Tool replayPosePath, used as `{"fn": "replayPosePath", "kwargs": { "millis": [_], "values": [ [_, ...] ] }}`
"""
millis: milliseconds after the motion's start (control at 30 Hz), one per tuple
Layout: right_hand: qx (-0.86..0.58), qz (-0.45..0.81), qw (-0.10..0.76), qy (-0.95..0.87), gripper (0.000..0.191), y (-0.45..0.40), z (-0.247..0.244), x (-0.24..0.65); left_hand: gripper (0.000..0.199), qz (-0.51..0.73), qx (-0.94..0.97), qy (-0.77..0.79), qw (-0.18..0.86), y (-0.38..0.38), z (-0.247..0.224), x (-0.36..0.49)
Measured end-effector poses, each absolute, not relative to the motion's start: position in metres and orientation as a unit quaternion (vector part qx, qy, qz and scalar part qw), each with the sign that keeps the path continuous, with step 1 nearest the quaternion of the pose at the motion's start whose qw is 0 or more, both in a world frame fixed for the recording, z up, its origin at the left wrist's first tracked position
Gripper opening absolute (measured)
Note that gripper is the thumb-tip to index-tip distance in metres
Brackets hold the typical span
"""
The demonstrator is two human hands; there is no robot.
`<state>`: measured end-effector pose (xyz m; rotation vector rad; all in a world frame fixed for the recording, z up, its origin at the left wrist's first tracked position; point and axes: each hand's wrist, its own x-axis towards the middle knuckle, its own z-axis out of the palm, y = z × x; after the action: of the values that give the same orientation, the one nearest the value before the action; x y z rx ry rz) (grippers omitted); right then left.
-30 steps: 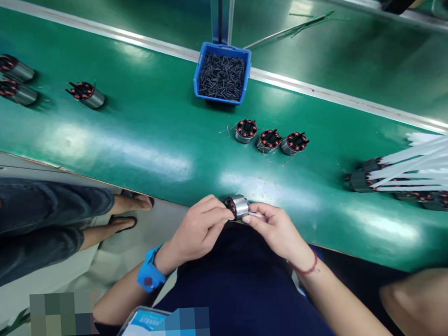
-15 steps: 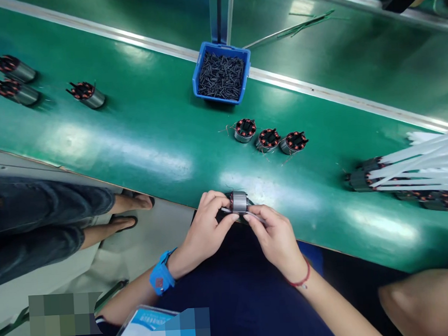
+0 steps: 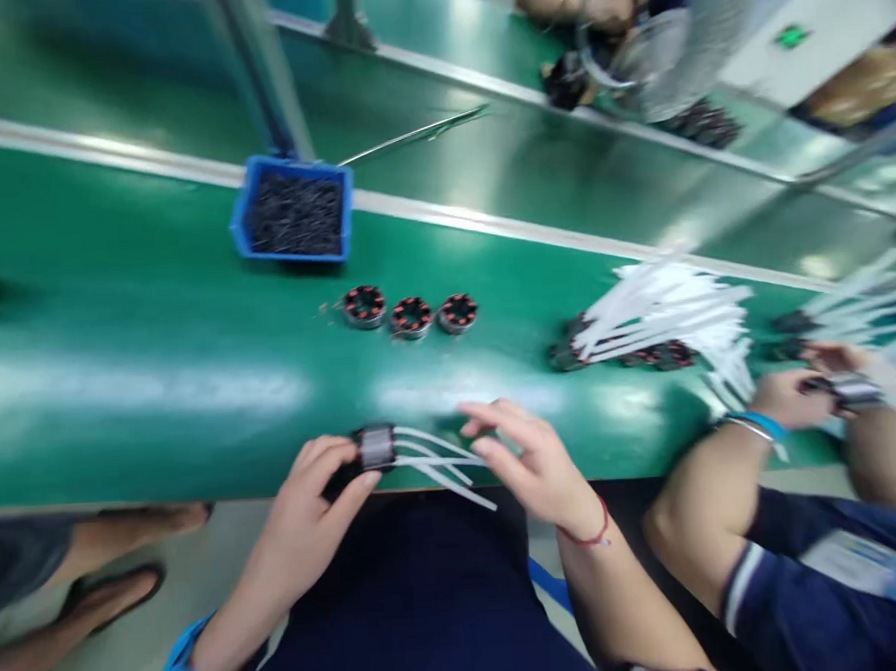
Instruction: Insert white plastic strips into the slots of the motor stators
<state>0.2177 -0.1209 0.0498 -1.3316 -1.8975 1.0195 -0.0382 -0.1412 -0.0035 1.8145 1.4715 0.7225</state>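
Note:
My left hand (image 3: 307, 518) grips a motor stator (image 3: 377, 447), a grey metal cylinder with a dark end, over the bench's near edge. Several thin white sleeves (image 3: 428, 459) stick out of its right end and fan to the right. At the tips of these sleeves is my right hand (image 3: 534, 461), its fingers spread and slightly blurred. Whether a fingertip touches a sleeve I cannot tell. Beyond my hands, three stators with copper windings (image 3: 411, 317) stand in a row on the green bench (image 3: 192, 319).
A blue bin (image 3: 348, 216) of small black pieces stands at the bench's back rail. To the right lie stators with a heap of white sleeves (image 3: 663, 299). At far right a co-worker's hands (image 3: 786, 398) hold another stator. Another person works across the bench.
The view has swung right. The stator in my left hand now shows white sleeves fanning from its right end. My right hand has come off the stator, rightward, and its fingers have opened.

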Motion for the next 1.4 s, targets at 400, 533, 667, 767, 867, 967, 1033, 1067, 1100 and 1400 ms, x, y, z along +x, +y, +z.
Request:
{"fn": "replayPosePath", "kwargs": {
  "millis": [400,533,667,767,867,967,1033,1067,1100,1400],
  "values": [
    [-0.940,-0.080,0.102,-0.315,0.050,0.004,0.048,0.458,0.019,0.283,0.773,0.499,0.271,-0.102,-0.020,-0.017],
    [-0.924,-0.042,0.022,-0.380,0.050,0.027,0.042,0.491,0.014,0.304,0.787,0.474,0.252,-0.102,-0.019,-0.018],
    [-0.890,-0.014,-0.060,-0.453,0.044,0.033,0.038,0.514,0.007,0.320,0.799,0.448,0.242,-0.105,-0.019,-0.017],
    [-0.871,-0.015,-0.096,-0.482,0.034,0.035,0.036,0.526,0.007,0.322,0.797,0.451,0.241,-0.105,-0.019,-0.015],
    [-0.858,-0.031,-0.101,-0.503,0.034,0.034,0.033,0.533,0.007,0.325,0.792,0.457,0.241,-0.104,-0.020,-0.013],
    [-0.854,-0.039,-0.079,-0.513,0.027,0.029,0.031,0.536,0.007,0.326,0.791,0.460,0.237,-0.104,-0.020,-0.013],
    [-0.858,-0.046,-0.052,-0.509,0.026,0.026,0.031,0.537,0.008,0.325,0.792,0.460,0.236,-0.104,-0.020,-0.013],
    [-0.862,-0.051,-0.033,-0.504,0.026,0.025,0.033,0.537,0.008,0.324,0.793,0.459,0.234,-0.104,-0.020,-0.013],
    [-0.866,-0.056,-0.012,-0.496,0.026,0.025,0.035,0.537,0.008,0.326,0.794,0.458,0.231,-0.104,-0.021,-0.013],
    [-0.771,-0.092,0.385,-0.499,0.031,0.046,0.138,0.503,0.010,0.336,0.795,0.447,0.236,-0.104,-0.023,-0.013]
  ]
}}
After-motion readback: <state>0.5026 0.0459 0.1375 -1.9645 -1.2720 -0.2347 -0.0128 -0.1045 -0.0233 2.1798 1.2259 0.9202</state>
